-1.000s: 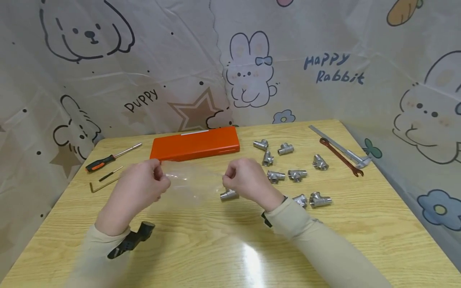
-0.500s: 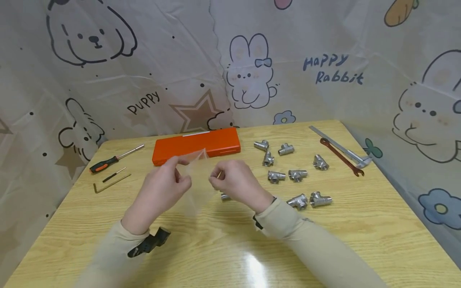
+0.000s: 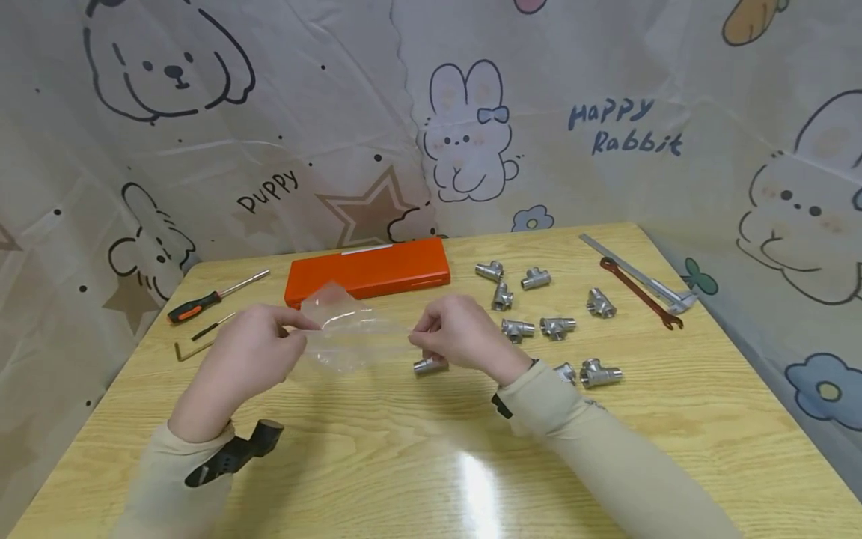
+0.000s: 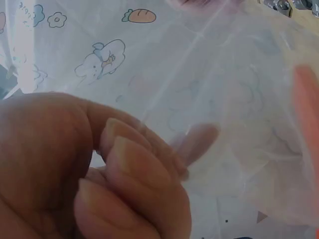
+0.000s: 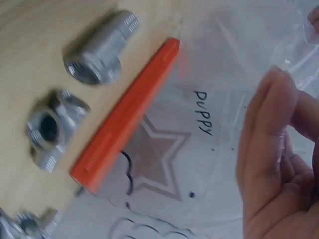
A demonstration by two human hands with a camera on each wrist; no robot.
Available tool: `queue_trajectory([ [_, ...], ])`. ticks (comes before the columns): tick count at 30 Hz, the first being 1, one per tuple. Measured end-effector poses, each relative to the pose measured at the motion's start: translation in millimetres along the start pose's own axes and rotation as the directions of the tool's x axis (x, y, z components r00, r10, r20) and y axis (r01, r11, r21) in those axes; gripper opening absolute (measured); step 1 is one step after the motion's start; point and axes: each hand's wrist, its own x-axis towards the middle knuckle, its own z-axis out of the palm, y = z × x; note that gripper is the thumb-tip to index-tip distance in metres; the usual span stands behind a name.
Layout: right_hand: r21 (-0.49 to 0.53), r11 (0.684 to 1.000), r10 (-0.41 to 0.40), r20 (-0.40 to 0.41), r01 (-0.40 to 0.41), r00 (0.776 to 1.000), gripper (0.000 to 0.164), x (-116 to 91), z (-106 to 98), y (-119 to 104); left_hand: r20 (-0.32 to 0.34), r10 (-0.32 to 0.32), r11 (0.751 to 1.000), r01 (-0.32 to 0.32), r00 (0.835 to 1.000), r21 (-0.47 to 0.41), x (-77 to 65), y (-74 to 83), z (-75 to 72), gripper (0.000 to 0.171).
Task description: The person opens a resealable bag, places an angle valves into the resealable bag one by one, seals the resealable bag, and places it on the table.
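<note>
The left hand (image 3: 245, 348) and right hand (image 3: 465, 337) have just parted, each pinching an edge of the thin, clear plastic bag (image 3: 350, 333), spread wide before the flat, orange-red rectangular case (image 3: 367, 271). Seemingly only the bag is being worked; silver metal T-shaped fittings (image 3: 557, 327) lie mostly right of that case.

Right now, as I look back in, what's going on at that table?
A person's left hand and right hand pinch opposite sides of what looks like a clear plastic bag, held above the table. No fitting shows inside it. The metal tee fittings lie mostly to the right. A red case lies behind, a wrench and caliper far right, a screwdriver left.
</note>
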Motion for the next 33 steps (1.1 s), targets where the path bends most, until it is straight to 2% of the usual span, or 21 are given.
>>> queue_trajectory([
  [2, -0.010, 1.000, 0.007, 0.018, -0.007, 1.000, 0.012, 0, -4, 0, 0.014, 0.001, 1.000, -0.001, 1.000, -0.013, -1.4, -0.7, -4.4, 0.024],
  [5, -0.054, 0.998, -0.034, 0.024, 0.035, 0.999, 0.010, 0, -7, -1, 0.039, 0.025, 0.999, -0.024, 0.999, -0.030, -2.6, 0.1, -7.6, 0.024],
  [11, 0.034, 0.997, -0.075, 0.111, 0.072, 0.991, 0.016, -2, -7, 0, 0.124, 0.037, 0.995, -0.024, 0.992, -0.099, -0.4, -3.3, -17.2, 0.023],
  [16, 0.074, 0.997, -0.036, 0.120, 0.027, 0.992, 0.008, -3, -6, 5, 0.194, 0.001, 0.991, 0.026, 0.981, -0.133, 6.2, -12.4, -18.9, 0.029],
  [20, 0.089, 0.996, -0.029, 0.130, 0.018, 0.991, 0.011, -3, -7, 6, 0.197, -0.004, 0.988, 0.033, 0.980, -0.148, 10.0, -17.1, -15.4, 0.029],
  [22, 0.099, 0.995, -0.026, 0.132, 0.013, 0.991, 0.012, -3, -7, 7, 0.184, 0.006, 0.986, 0.025, 0.983, -0.165, 11.3, -17.9, -13.9, 0.021],
  [29, 0.104, 0.995, -0.017, 0.118, 0.005, 0.993, 0.013, -3, -7, 6, 0.093, 0.106, 0.984, -0.092, 0.990, -0.150, 9.9, -18.0, -17.7, 0.015],
  [31, 0.113, 0.994, -0.009, 0.121, -0.005, 0.993, 0.013, -2, -7, 5, 0.077, 0.159, 0.976, -0.145, 0.984, -0.161, 10.7, -20.2, -17.6, 0.015],
  [33, 0.139, 0.990, 0.008, 0.130, -0.026, 0.992, 0.013, -1, -7, 5, 0.080, 0.225, 0.958, -0.205, 0.971, -0.202, 13.4, -25.3, -14.7, 0.017],
])
